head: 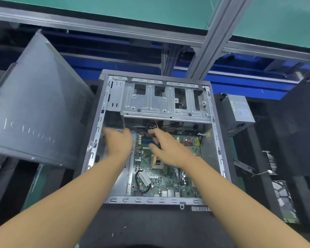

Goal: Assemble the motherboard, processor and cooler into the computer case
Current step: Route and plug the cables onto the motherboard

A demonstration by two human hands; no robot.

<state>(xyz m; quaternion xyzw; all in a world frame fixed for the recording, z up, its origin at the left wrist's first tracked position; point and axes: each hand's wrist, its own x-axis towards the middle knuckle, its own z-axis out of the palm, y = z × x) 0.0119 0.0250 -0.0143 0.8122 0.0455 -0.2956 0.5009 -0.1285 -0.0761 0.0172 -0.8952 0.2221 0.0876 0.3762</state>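
Nearest, two bare forearms over a dark mat (150, 226), stretched away into an open computer case (150, 200) lying on its side. Inside, flat on the case floor toward the near right, the green motherboard (168, 183). In its middle, the processor (157, 162) seated in its socket, just near of the right hand. At the board's near left, a looped black cable (141, 182). Right hand (166, 149) over the far half of the board, fingertips curled and pinching a bundle of wires (151, 132) at the far edge. Left hand (118, 142) beside it, at the board's far left corner, motion-blurred; spread of fingers impossible to tell. Farther in, a silver drive cage (161, 102) across the case. Left of the case, a dark side panel (38, 108) propped at a tilt. To the right, a grey power supply (239, 111). Farthest, a metal frame (209, 42) under green shelves.
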